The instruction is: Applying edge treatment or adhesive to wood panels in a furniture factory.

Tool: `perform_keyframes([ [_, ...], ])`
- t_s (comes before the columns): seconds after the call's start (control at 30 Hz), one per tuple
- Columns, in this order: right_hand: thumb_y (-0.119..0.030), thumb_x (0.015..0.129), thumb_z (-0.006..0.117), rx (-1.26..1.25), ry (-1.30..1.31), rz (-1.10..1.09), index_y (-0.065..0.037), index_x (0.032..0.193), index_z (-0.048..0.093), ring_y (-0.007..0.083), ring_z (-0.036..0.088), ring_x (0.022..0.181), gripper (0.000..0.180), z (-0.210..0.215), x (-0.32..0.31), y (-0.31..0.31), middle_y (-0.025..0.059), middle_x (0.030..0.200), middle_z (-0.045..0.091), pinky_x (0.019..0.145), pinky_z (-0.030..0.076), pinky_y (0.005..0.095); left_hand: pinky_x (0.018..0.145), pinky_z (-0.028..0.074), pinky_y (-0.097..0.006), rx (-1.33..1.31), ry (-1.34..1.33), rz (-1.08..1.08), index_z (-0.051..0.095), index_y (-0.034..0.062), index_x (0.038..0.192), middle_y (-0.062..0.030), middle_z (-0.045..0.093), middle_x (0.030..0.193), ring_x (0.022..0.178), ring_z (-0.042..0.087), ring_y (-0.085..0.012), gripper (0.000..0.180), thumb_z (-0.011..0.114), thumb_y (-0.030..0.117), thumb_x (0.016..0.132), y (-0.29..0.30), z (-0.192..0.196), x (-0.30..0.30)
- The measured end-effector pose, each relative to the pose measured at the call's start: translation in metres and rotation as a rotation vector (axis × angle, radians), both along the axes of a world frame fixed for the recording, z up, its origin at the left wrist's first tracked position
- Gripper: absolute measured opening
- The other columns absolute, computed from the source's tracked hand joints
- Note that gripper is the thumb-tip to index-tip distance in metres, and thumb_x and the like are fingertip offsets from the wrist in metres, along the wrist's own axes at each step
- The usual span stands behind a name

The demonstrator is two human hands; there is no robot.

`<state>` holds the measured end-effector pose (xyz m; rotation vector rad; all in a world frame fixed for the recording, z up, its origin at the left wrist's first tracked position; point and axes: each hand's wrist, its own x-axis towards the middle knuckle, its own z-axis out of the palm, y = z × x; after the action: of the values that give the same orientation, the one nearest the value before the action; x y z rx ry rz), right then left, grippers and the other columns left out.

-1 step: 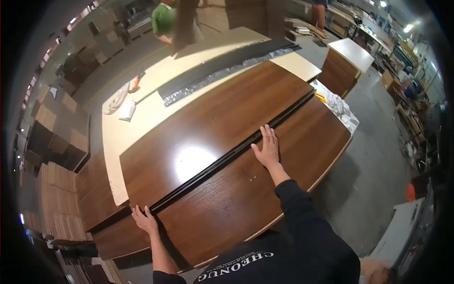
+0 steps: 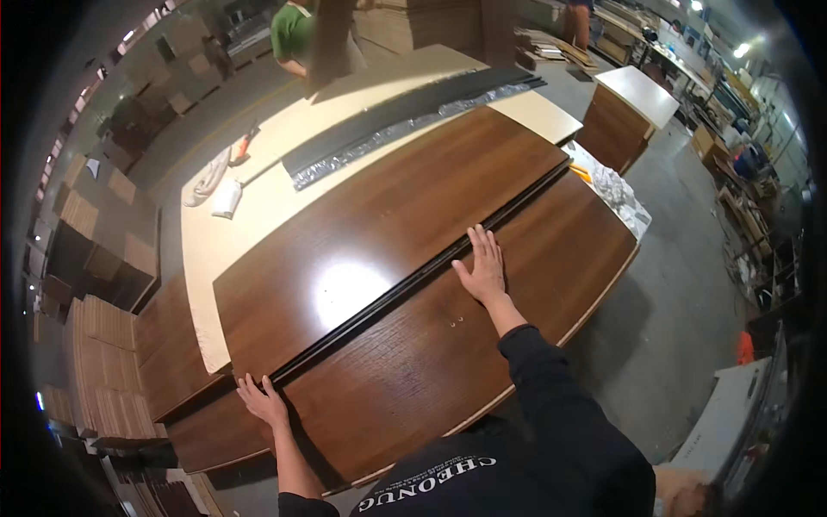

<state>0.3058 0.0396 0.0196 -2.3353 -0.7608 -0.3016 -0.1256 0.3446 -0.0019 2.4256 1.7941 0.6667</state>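
A long black strip point(image 2: 388, 306) lies slantwise across a glossy dark-brown wood panel point(image 2: 370, 207), along the edge of a second brown panel point(image 2: 413, 362) nearer to me. At the strip's near left end, my left hand point(image 2: 264, 401) rests with its fingers stretched out, the thumb side against the strip's tip. My right hand point(image 2: 484, 269) lies spread farther along, fingertips over the strip and palm above the nearer panel. Neither hand is wrapped around anything. Two small pale marks show on the nearer panel, left of my right wrist.
Dark strips in clear plastic wrap point(image 2: 413, 125) lie on the pale board point(image 2: 202, 258) behind. Near them are a white cup-like container point(image 2: 226, 198), a cloth point(image 2: 209, 179) and an orange-handled tool point(image 2: 246, 143). Crumpled plastic point(image 2: 613, 191) sits at the right. A person in green point(image 2: 293, 36) stands beyond.
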Motion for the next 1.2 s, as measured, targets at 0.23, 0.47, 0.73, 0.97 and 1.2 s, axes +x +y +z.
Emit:
perform_keyframes([
  [0.23,-0.041,0.083,0.057,-0.144,0.075,0.01,-0.014,0.141,0.028,0.0316,0.019,0.136,0.07,0.0,-0.005,-0.006,0.0084,0.149,0.021,0.111,0.017,0.0465,0.104,0.019,-0.056,0.071,0.124,0.033,0.037,0.014,0.137,-0.0095,0.029,0.146,0.136,0.021,-0.0336,0.053,0.036,0.046,0.095,-0.014,-0.011,0.006],
  [0.47,-0.046,0.083,0.056,-0.177,0.029,-0.002,-0.017,0.14,0.029,0.0319,0.022,0.134,0.07,0.0,-0.007,-0.004,0.0089,0.147,0.023,0.11,0.019,0.048,0.104,0.025,-0.05,0.245,0.008,-0.547,0.046,0.0065,0.13,-0.0148,0.041,0.137,0.13,0.032,-0.0352,0.052,0.058,0.029,0.085,-0.057,0.025,0.057],
  [0.73,-0.049,0.082,0.056,-0.255,0.038,0.001,-0.02,0.137,0.032,0.0326,0.026,0.131,0.067,-0.002,-0.003,-0.005,0.0098,0.146,0.024,0.108,0.02,0.0501,0.103,0.026,-0.051,0.021,0.091,-0.978,0.039,0.0051,0.132,-0.014,0.04,0.136,0.126,0.036,-0.033,0.062,0.064,0.021,0.078,-0.117,0.034,0.195],
  [0.97,-0.047,0.082,0.058,-0.215,-0.048,0.018,-0.018,0.134,0.038,0.0334,0.031,0.126,0.063,-0.006,0.0,-0.005,0.0112,0.14,0.03,0.106,0.023,0.0516,0.103,0.025,-0.054,0.049,0.112,-0.927,0.04,0.0048,0.132,-0.0114,0.042,0.134,0.126,0.037,-0.0301,0.059,0.061,0.015,0.078,-0.125,0.028,0.202],
  [1.2,-0.044,0.083,0.058,-0.254,-0.01,0.008,-0.017,0.131,0.04,0.0324,0.031,0.126,0.058,-0.001,0.0,-0.004,0.0105,0.14,0.029,0.106,0.024,0.0505,0.1,0.028,-0.054,0.057,0.131,-0.916,0.044,0.0046,0.127,-0.0108,0.046,0.131,0.123,0.039,-0.0292,0.053,0.059,0.011,0.077,-0.125,0.029,0.206],
])
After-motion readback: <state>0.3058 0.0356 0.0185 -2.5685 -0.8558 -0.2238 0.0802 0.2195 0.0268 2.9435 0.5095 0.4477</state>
